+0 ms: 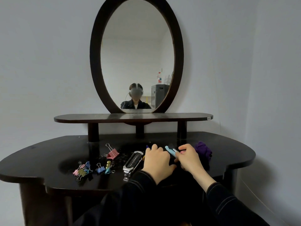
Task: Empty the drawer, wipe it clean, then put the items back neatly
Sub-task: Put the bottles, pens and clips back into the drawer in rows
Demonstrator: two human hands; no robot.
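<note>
On the dark dressing table (pixel 48 160) lie a large pink binder clip (pixel 112 153), several small coloured binder clips (pixel 91 169) and a silver and black case (pixel 132 162). My left hand (pixel 157 162) rests palm down with curled fingers over small items; a blue tip (pixel 147 146) and a bit of yellow (pixel 143 158) peek out beside it. My right hand (pixel 189 158) pinches a light blue tool (pixel 170 151) that points up and left. A purple cloth (pixel 203 150) lies bunched just right of that hand. The drawer is hidden below the table edge.
An oval mirror (pixel 96 54) in a dark frame stands on a raised shelf (pixel 73 119) at the back, showing a person with a headset. Grey walls close in behind and at the right. My dark sleeves cross the table's front edge.
</note>
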